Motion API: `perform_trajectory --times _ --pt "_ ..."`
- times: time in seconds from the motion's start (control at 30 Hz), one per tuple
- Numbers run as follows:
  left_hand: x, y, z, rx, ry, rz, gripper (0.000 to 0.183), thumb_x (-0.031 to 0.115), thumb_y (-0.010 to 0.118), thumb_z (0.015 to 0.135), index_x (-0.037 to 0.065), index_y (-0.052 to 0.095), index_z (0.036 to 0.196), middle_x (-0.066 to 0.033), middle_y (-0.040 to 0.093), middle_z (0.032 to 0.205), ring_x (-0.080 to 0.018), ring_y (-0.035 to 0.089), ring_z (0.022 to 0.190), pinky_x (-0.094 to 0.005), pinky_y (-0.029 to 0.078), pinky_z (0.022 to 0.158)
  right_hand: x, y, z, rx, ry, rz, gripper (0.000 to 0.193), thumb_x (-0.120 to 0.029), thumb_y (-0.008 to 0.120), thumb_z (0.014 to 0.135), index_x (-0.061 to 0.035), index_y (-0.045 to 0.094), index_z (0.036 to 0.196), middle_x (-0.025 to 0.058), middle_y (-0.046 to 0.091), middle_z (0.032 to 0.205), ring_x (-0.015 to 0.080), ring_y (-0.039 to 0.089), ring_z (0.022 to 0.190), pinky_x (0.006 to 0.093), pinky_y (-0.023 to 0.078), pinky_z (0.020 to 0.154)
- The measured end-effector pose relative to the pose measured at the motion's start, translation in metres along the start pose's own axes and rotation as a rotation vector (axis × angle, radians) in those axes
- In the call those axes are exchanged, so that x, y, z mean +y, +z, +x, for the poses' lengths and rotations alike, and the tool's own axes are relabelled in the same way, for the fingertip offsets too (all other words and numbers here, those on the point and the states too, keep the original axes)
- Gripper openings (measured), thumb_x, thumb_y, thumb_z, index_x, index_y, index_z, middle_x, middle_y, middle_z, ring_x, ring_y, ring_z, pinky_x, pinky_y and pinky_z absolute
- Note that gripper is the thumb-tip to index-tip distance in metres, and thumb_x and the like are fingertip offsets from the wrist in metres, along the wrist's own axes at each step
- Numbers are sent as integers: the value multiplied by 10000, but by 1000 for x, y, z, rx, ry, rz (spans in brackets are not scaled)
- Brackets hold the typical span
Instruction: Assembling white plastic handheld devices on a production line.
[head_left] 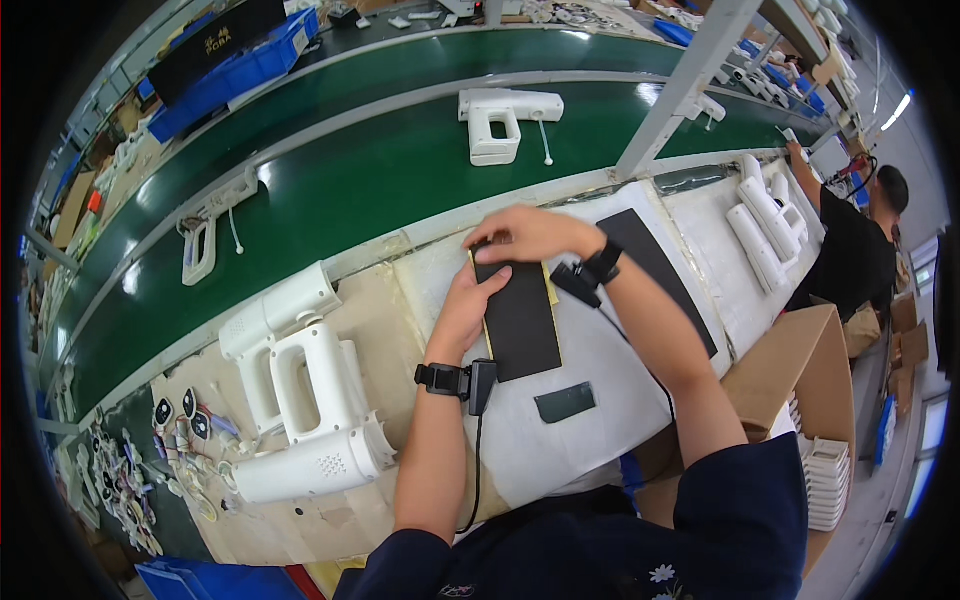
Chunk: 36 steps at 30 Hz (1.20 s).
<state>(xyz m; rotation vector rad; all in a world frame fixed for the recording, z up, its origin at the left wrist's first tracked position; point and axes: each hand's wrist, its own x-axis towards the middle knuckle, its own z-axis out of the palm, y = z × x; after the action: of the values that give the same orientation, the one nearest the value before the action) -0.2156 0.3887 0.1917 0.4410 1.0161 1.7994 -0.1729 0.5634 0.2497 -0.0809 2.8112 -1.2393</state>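
Note:
A black rectangular sheet with yellowish edges lies under both my hands on the white covered bench. My left hand grips its left edge near the far end, thumb lying on top. Reaching across from the right, my right hand has its fingers bent and pinched at the far left corner. What exactly is between those fingertips is hidden. Right of it rests a larger black sheet. A small dark rectangular piece lies nearer to me.
White plastic device housings lie at left, beside small wired parts. Beyond runs a green conveyor belt carrying white handled housings. An open cardboard box stands right, near more housings and another person.

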Motion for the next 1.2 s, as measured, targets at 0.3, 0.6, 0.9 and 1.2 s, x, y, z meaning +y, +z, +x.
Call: perform_trajectory --times 0.3,0.6,0.9,1.2 --pt "-6 4 2 -99 -14 58 432 58 614 911 -4 465 1311 -80 596 1159 -173 593 1041 -311 496 904 53 38 -20 272 91 498 226 -214 652 923 -21 717 1019 44 704 1024 100 600 946 264 462 865" --pt "-1 1 -3 -51 -72 51 411 70 625 910 -25 473 1280 -102 598 1159 -183 617 1014 -315 516 876 47 43 -15 291 4 594 240 -207 690 895 -35 706 1061 52 694 1006 123 621 922 268 480 855" --pt "-1 -2 -2 -70 -92 19 297 93 617 921 -28 531 1179 -94 638 1071 -174 645 930 -297 528 840 49 42 -13 337 -8 850 207 -80 716 847 -8 673 1037 54 680 989 122 635 911 257 505 837" --pt "1 0 -6 -68 -112 28 304 115 611 929 -3 544 1202 -72 626 1113 -149 616 992 -286 504 843 46 42 -16 396 81 866 218 -43 722 828 -13 650 1032 50 675 958 116 640 868 253 512 801"
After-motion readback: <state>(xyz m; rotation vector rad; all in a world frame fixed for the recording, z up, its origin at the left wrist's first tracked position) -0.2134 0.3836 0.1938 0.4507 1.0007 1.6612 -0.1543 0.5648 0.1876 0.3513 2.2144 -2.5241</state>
